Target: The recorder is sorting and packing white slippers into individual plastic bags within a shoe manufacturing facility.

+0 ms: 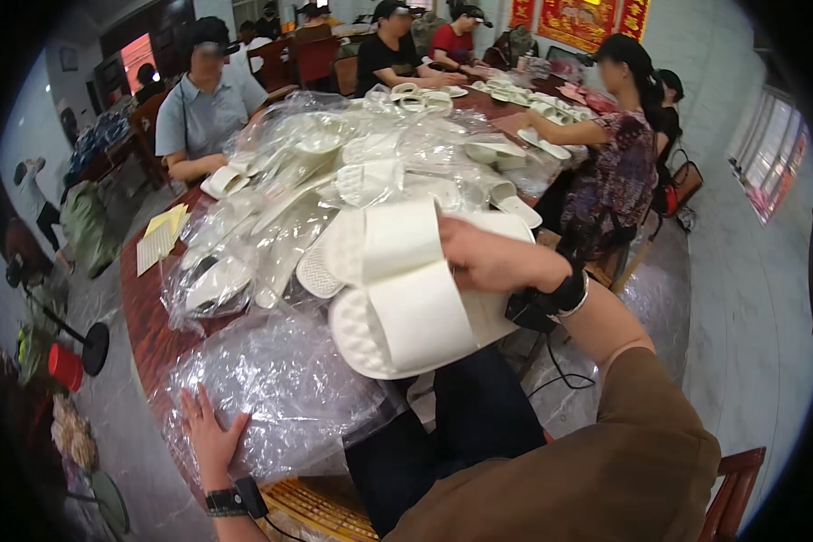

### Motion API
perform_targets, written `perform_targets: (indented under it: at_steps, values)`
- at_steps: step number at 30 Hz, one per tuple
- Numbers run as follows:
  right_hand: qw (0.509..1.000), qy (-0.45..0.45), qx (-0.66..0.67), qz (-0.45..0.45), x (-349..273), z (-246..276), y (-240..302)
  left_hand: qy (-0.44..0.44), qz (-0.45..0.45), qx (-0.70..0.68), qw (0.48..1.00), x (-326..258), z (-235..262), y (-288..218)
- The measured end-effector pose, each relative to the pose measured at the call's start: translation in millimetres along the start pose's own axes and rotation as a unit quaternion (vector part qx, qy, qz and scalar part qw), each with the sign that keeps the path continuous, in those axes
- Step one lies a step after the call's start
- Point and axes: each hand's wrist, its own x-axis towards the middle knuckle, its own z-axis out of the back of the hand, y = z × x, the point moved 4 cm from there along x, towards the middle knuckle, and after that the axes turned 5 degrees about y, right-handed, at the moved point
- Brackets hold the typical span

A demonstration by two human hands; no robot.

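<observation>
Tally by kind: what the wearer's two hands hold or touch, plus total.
Slippers, in the right hand: 2
Plastic heap, under the left hand: 1 (separate layers not countable)
Total: 3

A head-worn fisheye camera looks down and forward across a table (143, 312), the wearer's left hand (212, 440) and right hand (497, 259) close below, red wall hangings (580, 25) far off at the top edge, straight lines bowing toward the dark rim.

I'm seeing a brown sleeve (655, 397), dark trousers (483, 411), black wristbands (221, 503) carrying small black boxes (526, 312), and thin dark cables (551, 354) trailing off.
</observation>
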Motion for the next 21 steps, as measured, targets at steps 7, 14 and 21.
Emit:
perform_targets:
  at_steps: [7, 14, 21]
  values:
    - [0.955, -0.102, 0.221, 0.170, 75, 10, 107, 0.008, -0.016, -0.012, 1.000, 16, -6, 0]
    - [0.974, 0.024, 0.182, 0.135, 185, -184, 130, -0.012, -0.047, -0.097, 0.994, 22, -20, 21]
    - [0.996, 0.052, -0.016, 0.065, 209, -271, 64, -0.004, -0.121, -0.203, 0.972, 17, -7, 43]
